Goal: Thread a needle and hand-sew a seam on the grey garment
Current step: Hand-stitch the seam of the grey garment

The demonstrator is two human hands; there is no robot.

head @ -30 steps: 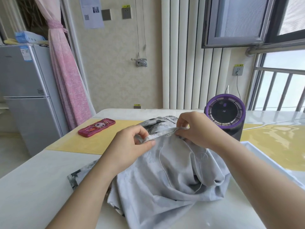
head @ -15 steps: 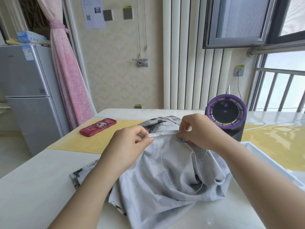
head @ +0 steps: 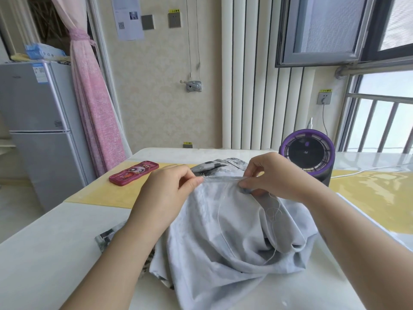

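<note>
My left fingers (head: 194,181) curled, pinching folded edge of grey garment (head: 223,242). My right fingers (head: 247,182) curled, pinching same edge further along; edge taut between both. Rest of garment heaped on tabletop (head: 44,253) below fingers. White thread (head: 218,217) hangs loose down cloth between fingers. Red case (head: 133,173) beyond left fingers, purple fan (head: 307,151) beyond right fingers

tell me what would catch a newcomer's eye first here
The two hands at centre: the left hand and the right hand each pinch the top edge of the grey garment, stretched between them over the white table. A pale thread hangs down the cloth below the right hand. Behind, a purple-rimmed fan stands to the right and a pink case lies to the left.
</note>
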